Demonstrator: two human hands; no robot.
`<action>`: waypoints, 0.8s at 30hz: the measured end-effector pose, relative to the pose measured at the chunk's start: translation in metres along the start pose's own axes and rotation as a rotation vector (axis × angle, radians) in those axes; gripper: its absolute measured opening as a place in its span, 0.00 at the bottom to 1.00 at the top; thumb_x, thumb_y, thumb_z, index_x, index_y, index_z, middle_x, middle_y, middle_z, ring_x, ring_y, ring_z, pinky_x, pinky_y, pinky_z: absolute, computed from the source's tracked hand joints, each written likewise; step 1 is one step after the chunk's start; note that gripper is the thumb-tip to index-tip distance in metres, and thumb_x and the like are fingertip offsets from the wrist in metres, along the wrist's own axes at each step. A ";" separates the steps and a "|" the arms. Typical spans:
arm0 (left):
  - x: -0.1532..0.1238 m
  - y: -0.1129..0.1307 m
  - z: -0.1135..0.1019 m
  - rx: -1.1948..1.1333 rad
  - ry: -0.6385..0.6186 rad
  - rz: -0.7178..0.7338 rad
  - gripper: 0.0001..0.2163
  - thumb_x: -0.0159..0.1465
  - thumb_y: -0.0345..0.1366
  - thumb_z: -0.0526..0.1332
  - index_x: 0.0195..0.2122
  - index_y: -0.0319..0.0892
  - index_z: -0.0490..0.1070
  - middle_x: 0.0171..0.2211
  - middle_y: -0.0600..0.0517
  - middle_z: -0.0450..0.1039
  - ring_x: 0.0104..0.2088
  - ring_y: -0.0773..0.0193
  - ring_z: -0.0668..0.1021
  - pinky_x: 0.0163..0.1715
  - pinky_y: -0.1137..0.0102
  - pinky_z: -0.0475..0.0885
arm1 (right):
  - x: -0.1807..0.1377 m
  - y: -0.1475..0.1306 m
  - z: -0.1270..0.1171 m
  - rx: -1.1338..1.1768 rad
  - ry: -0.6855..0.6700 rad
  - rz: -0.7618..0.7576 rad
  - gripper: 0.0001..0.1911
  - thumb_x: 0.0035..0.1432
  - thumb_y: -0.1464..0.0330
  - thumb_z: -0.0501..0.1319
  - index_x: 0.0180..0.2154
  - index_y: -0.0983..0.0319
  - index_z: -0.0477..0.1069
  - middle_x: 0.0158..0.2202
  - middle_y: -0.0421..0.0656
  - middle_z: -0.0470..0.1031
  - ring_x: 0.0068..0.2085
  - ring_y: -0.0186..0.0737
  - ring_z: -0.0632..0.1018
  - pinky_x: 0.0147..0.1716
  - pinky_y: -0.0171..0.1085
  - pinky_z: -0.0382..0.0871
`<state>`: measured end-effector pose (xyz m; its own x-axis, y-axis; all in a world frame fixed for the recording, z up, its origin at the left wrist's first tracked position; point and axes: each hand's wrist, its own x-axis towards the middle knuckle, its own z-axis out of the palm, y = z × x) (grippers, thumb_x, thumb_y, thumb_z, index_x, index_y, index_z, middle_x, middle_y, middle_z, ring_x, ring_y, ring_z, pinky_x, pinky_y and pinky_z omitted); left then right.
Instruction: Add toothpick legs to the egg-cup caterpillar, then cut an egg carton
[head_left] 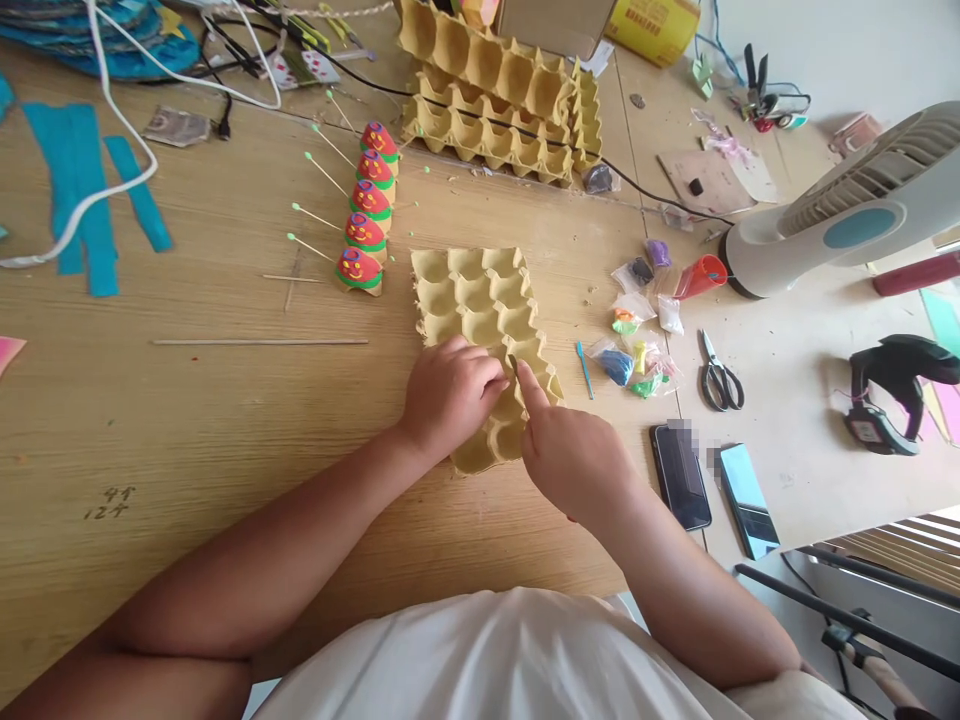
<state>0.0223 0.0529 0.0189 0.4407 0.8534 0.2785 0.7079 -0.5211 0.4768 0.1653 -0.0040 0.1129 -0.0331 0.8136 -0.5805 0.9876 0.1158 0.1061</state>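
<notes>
A yellow egg carton (476, 295) lies cups up on the table in front of me. My left hand (450, 395) rests on its left side, fingers curled over the cups and pressed against the cardboard. On the carton's right side, my right hand (574, 450) is closed around a knife, its index finger stretched along the top. Only the narrow dark blade (513, 364) shows, its tip against the carton between my two hands. The palm hides the handle, apart from a small red bit below the hand.
Several red-and-green painted carton cups (365, 233) with faces stand behind left. A wooden stick (260, 342) lies left. Clay bags (616, 364), scissors (721, 374), two phones (681, 478) and a white fan (832, 220) are right. More egg cartons (487, 120) are stacked behind.
</notes>
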 end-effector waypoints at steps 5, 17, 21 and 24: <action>0.000 0.000 0.000 -0.016 -0.001 -0.009 0.10 0.65 0.36 0.65 0.26 0.44 0.73 0.26 0.53 0.74 0.34 0.58 0.71 0.32 0.64 0.60 | -0.003 0.000 0.003 -0.003 -0.007 0.010 0.37 0.69 0.68 0.47 0.74 0.62 0.34 0.31 0.43 0.81 0.32 0.43 0.82 0.25 0.36 0.62; 0.000 0.000 -0.001 -0.013 -0.012 -0.006 0.10 0.65 0.37 0.64 0.27 0.45 0.75 0.26 0.52 0.75 0.34 0.58 0.72 0.32 0.64 0.62 | -0.006 0.004 0.007 0.004 0.009 -0.005 0.37 0.70 0.68 0.46 0.74 0.61 0.33 0.31 0.43 0.81 0.31 0.42 0.81 0.25 0.35 0.62; 0.000 0.000 -0.001 -0.023 -0.013 -0.017 0.08 0.65 0.36 0.64 0.28 0.45 0.77 0.28 0.52 0.77 0.35 0.58 0.72 0.34 0.63 0.63 | -0.024 0.004 0.014 -0.016 -0.016 0.007 0.38 0.69 0.70 0.47 0.74 0.62 0.31 0.29 0.41 0.80 0.29 0.42 0.81 0.23 0.36 0.60; 0.000 0.001 -0.002 -0.014 -0.026 -0.024 0.08 0.65 0.36 0.64 0.28 0.45 0.77 0.29 0.52 0.77 0.35 0.57 0.72 0.34 0.63 0.63 | -0.031 0.003 0.020 -0.016 -0.018 0.022 0.39 0.69 0.70 0.48 0.74 0.62 0.31 0.28 0.40 0.80 0.28 0.42 0.81 0.22 0.36 0.58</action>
<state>0.0216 0.0526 0.0207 0.4383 0.8648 0.2450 0.7105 -0.5003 0.4948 0.1719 -0.0405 0.1149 -0.0084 0.8058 -0.5922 0.9855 0.1071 0.1317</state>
